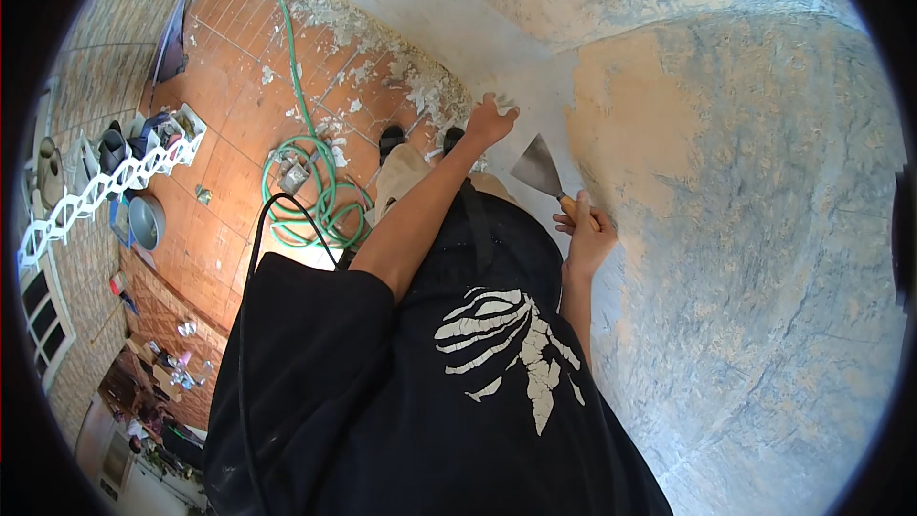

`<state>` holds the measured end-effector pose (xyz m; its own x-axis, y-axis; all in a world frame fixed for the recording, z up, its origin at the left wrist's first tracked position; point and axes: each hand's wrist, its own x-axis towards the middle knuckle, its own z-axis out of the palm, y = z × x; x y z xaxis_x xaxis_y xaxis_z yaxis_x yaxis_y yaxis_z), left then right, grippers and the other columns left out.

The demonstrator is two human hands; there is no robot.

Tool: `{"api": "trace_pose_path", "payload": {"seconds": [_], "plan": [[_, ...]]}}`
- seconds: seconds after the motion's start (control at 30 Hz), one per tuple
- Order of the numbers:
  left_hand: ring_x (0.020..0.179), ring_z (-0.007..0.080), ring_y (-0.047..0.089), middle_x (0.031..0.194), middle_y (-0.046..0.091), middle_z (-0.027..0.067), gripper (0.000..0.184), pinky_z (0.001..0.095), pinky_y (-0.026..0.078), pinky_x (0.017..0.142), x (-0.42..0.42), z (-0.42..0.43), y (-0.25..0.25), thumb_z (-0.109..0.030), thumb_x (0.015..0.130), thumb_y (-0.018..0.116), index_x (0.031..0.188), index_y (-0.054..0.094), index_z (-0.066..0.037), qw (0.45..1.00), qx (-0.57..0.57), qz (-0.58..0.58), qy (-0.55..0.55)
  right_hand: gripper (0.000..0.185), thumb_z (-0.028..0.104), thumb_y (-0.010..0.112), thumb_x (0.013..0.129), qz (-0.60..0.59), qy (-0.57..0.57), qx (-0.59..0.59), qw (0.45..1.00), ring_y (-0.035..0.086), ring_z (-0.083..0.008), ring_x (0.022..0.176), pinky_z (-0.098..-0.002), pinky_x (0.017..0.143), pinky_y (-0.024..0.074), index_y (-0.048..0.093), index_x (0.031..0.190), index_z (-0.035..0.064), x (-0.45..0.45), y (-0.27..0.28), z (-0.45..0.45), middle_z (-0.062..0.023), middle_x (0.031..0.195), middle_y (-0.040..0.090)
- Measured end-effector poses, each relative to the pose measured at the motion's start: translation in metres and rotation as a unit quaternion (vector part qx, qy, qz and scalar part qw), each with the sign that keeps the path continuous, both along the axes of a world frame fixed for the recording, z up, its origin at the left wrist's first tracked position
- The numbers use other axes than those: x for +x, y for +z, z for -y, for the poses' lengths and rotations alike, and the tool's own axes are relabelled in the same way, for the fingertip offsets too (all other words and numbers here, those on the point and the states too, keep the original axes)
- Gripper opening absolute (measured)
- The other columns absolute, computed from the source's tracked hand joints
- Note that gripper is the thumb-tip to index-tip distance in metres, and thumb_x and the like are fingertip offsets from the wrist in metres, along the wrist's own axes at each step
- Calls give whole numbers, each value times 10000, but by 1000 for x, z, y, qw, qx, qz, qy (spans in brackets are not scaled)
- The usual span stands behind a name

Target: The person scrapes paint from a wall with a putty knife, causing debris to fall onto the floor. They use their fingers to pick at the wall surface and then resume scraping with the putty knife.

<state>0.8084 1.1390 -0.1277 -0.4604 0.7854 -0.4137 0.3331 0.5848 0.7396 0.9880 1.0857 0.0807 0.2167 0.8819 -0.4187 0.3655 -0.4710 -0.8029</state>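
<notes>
My right hand (590, 237) is closed around the wooden handle of a putty knife (539, 170). Its wide metal blade points up and to the left, beside the wall. My left hand (492, 120) reaches forward close to the lower wall (516, 48), with its fingers apart. Whether they touch the wall I cannot tell. On my right, the wall (745, 191) has patchy grey paint and bare tan areas with a rough surface.
Peeled flakes (425, 96) litter the tiled floor (224, 86) along the wall's foot. A green hose (325, 196) lies coiled left of my feet, and a black cable (243, 373) runs over my sleeve. Further left stand a white lattice rack (115, 182) and a grey basin (146, 222).
</notes>
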Motion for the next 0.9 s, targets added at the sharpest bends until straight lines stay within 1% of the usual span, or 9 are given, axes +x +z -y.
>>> {"api": "trace_pose_path", "payload": {"seconds": [0.03,0.07,0.13,0.23,0.33,0.37,0.47,0.63,0.9], "plan": [[1037,342,566,1179,557,205,659,408,502,767,-10,0,7,-493,821,572,1286,424,-50,994,-36,102,-17,276,176,671,846,-91,-56,-42,993,667,-224,666,-299,568,551,598,837,-90,1,-1,-1,-184,776,655],[1037,342,566,1179,557,205,659,408,502,767,-21,0,27,-493,821,572,1286,424,-50,994,-32,98,-20,272,164,668,849,-182,-111,-83,973,667,-243,689,-310,586,559,574,861,-91,0,-2,-1,-197,805,646],[1048,297,555,1181,543,164,670,433,500,782,-37,7,83,-568,850,484,1258,437,-39,931,-154,327,-52,268,142,660,851,-240,-86,-110,961,662,-256,724,-321,617,566,539,921,-86,-8,-2,2,-204,839,632],[1013,238,534,1091,513,127,676,478,479,798,-41,14,116,-599,883,419,1262,409,-40,909,-128,394,-46,282,34,602,861,-333,-26,-145,931,641,-281,788,-357,683,573,437,1075,-49,-24,2,5,-203,883,590],[1026,244,528,1120,498,134,660,439,511,749,-33,14,117,-593,887,419,1243,418,-37,922,-138,361,-13,347,-18,520,862,-104,104,-103,984,620,-224,750,-359,651,556,366,1171,18,-41,1,-2,-132,768,548],[1026,244,528,1120,498,134,660,439,511,749,-29,13,120,-593,887,419,1243,418,-37,921,-137,364,-13,347,-18,520,862,-100,105,-102,984,620,-224,750,-359,651,556,366,1171,18,-40,-5,-9,-132,768,548],[968,236,551,1089,505,132,707,398,533,695,-13,11,141,-605,879,423,1320,372,-55,899,-158,406,-41,299,-20,479,814,282,234,80,927,573,-463,764,-526,694,421,417,1106,-41,-40,-6,-28,-286,747,532],[982,241,593,1295,451,185,760,316,538,660,4,16,198,-507,928,424,1476,60,-126,824,-22,522,-218,229,80,525,848,365,229,131,893,591,-454,767,-506,651,445,471,1049,-16,-61,18,-31,-259,763,578],[1235,256,410,1434,311,190,649,362,469,869,12,4,199,-400,986,329,1475,-5,-135,793,9,591,-149,153,150,521,879,486,247,126,829,623,-393,737,-471,608,477,487,958,24,-86,28,-49,-205,814,612]]}}
